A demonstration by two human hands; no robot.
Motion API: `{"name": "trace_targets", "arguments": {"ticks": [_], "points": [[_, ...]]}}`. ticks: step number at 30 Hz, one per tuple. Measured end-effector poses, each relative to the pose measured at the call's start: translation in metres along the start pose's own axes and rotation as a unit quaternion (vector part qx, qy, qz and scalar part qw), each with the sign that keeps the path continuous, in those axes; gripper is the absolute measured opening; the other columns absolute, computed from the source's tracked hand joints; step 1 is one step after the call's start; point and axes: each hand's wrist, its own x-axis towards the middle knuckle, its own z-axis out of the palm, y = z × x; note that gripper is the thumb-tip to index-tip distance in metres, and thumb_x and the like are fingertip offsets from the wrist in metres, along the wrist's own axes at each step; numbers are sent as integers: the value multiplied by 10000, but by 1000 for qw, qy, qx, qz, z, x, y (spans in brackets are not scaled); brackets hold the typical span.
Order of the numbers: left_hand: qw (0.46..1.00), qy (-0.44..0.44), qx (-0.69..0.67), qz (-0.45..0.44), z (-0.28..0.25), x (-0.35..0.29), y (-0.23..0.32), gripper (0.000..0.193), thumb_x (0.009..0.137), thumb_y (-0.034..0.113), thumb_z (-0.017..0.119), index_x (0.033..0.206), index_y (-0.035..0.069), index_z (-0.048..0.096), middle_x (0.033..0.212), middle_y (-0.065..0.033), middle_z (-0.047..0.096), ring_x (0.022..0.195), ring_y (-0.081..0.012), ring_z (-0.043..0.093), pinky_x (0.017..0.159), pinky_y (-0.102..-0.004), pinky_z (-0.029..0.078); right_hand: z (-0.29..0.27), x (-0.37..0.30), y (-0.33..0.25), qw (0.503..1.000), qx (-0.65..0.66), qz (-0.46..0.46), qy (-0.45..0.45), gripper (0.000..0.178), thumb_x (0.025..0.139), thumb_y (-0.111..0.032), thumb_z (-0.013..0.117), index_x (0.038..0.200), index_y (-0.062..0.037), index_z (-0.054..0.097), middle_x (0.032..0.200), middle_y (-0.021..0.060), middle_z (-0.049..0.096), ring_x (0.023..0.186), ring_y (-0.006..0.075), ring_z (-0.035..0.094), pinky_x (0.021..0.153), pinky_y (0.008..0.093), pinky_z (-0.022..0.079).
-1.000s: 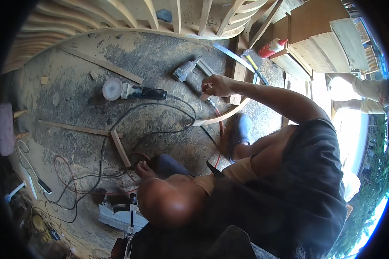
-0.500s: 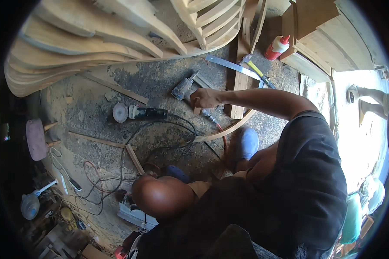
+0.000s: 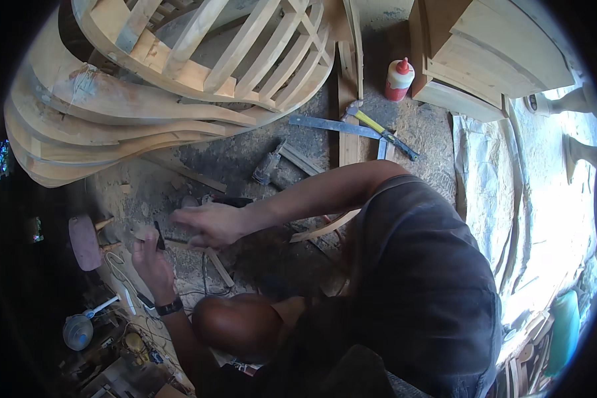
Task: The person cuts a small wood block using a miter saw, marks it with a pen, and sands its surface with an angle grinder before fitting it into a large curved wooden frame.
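My left hand [image 3: 154, 266], with a dark band on its wrist, is raised at the left, its fingers closed about a small dark thing [image 3: 159, 235] too blurred to name. Just to its right, my right hand [image 3: 213, 223] reaches leftward with fingers stretched and apart, somewhat smeared by motion. Nothing shows in it. Behind the right hand lies the angle grinder [image 3: 232, 200], partly covered. A nail gun [image 3: 266, 167] rests on the floor farther off, apart from both hands.
A large curved wooden frame with slats [image 3: 239, 56] fills the far left. Farther right lie a yellow-handled hammer [image 3: 383, 129], a metal square [image 3: 331, 126] and a red-and-white glue bottle [image 3: 399, 81]. A wooden cabinet [image 3: 491, 50] stands far right; a pink-topped stool [image 3: 85, 243] is at left.
My right hand has left the spot beside the nail gun and moved left, by the grinder. My left hand has come up into view. The whole view has shifted.
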Motion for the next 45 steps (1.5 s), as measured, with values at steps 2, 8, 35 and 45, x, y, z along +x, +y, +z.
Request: {"name": "trace_targets", "arguments": {"ticks": [2, 8, 35, 45], "points": [[999, -41, -32, 0, 9, 10, 34, 252, 991, 161, 632, 1191, 18, 578, 1063, -54, 640, 936, -114, 611, 819, -284, 491, -4, 24, -22, 987, -30, -139, 70, 457, 899, -194, 684, 1295, -64, 496, 1081, 142, 591, 934, 373, 658, 743, 471, 552], [997, -24, -73, -21, 48, 11, 69, 339, 1014, 232, 602, 1246, -11, 562, 1144, -95, 626, 1046, -157, 617, 933, -318, 497, -47, 42, -47, 957, -128, -242, 95, 412, 830, -194, 697, 1211, -85, 587, 1090, 117, 555, 875, 288, 645, 668, 404, 545], [922, -205, -321, 72, 94, 16, 94, 355, 1022, 187, 568, 1347, 44, 545, 1290, -52, 598, 1241, -170, 536, 1144, -487, 371, -191, 128, -226, 911, 91, -120, 383, 347, 960, -96, 655, 1290, -33, 565, 805, 26, 642, 668, 78, 588, 585, 204, 456], [944, -216, -238, 71, 86, 11, 93, 329, 976, 121, 641, 1267, -15, 569, 1170, -78, 639, 1121, -140, 589, 1032, -334, 453, -269, 96, -239, 878, 48, -264, 397, 329, 968, -117, 619, 1281, -17, 600, 1036, 135, 684, 879, 120, 652, 717, 283, 517]]}}
